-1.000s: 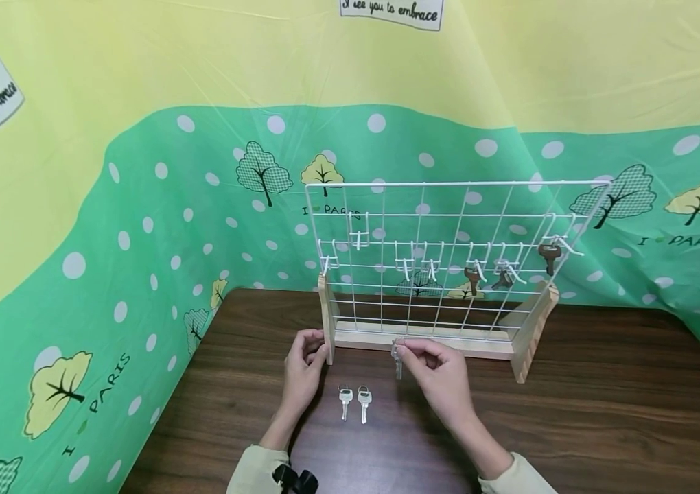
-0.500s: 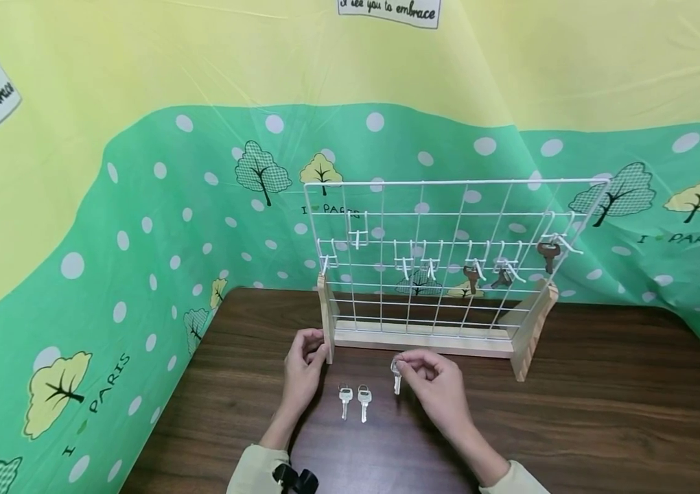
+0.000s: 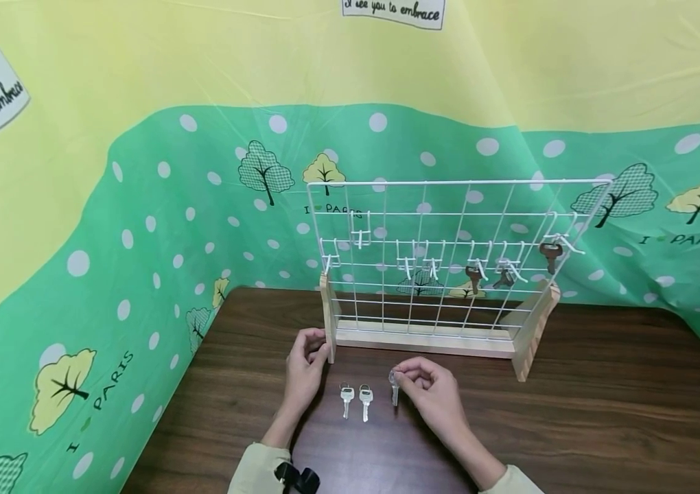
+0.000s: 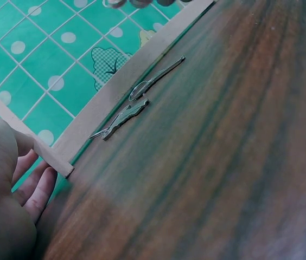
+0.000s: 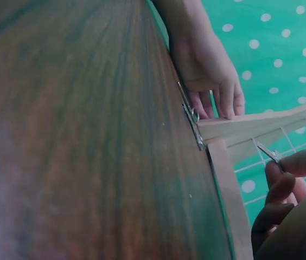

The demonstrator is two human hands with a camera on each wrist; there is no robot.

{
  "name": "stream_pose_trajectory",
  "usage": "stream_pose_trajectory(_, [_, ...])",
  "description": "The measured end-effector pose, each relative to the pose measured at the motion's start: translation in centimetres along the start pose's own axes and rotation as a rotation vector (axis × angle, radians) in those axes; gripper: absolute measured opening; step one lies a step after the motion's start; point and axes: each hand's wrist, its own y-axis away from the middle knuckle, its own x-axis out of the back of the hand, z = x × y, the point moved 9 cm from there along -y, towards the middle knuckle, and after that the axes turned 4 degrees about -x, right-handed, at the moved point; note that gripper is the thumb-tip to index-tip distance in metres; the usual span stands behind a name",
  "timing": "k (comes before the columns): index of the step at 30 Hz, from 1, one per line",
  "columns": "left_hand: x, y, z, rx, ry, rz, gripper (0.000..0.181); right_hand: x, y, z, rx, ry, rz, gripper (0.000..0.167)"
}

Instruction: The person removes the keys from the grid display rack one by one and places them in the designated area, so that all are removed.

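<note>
Tabletop (image 3: 609, 418) — key (image 3: 394, 394) in right hand (image 3: 438, 394)

The wire rack (image 3: 425, 339) blocks the far side; nearer tabletop (image 3: 381, 456) lies open

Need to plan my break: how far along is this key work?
Perhaps halfway: the right hand has moved away from the wire rack, suggesting unhooking. Likely done: two keys lying on the table. In hand: a third key, pinched. Left: three hanging keys.

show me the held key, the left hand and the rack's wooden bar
held key (image 3: 395, 393): head view, on its blade
left hand (image 3: 304, 369): head view, middle of the hand
wooden bar (image 3: 424, 343): head view, on its front face
</note>
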Motion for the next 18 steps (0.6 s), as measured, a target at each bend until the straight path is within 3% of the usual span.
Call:
stream_pose_trajectory(9, [-0.1, 0.0, 0.1, -0.003, 0.008, -0.002, 0.022, -1.0, -0.1, 2.0, -0.083, 0.03, -0.102, 0.008])
stream_pose_trajectory(18, [-0.1, 0.1, 0.0, -0.01, 0.01, -0.002, 0.021, -1.1, -0.1, 2.8, -0.093, 0.137, -0.147, 0.006])
